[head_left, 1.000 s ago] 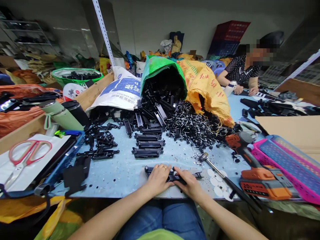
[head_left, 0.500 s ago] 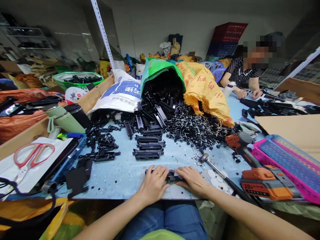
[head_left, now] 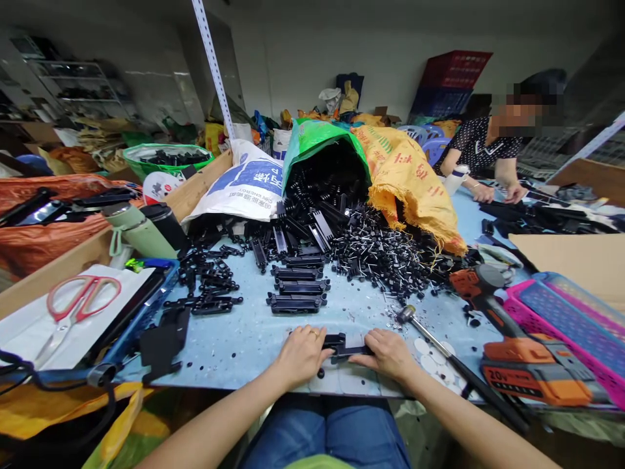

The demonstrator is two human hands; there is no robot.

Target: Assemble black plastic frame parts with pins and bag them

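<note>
Close to the table's front edge, a black plastic bracket-like part [head_left: 340, 348] lies between my two hands. My left hand [head_left: 303, 354] is closed around its left end, thumb along the near side. The right end is in my right hand [head_left: 390, 355], whose thumb and fingers grip it from above and in front. My palms and fingers cover both ends, so whether it is one piece or two joined ones I cannot tell. Just beyond lies a row of similar black parts [head_left: 299, 303]. Right of my right hand are several white discs [head_left: 430, 357] and a hammer [head_left: 432, 334].
A cordless drill [head_left: 530, 371] and mesh baskets [head_left: 561, 332] are on the right. Behind, a green sack [head_left: 312, 133] spills black parts beside a screw pile [head_left: 385, 251]. Scissors [head_left: 78, 303] and a flask [head_left: 141, 228] lie left. A co-worker [head_left: 481, 150] handles parts at far right.
My hands have moved slightly apart, exposing more of the black part between them. The whole view has shifted a little, with the scene sitting further right and lower.
</note>
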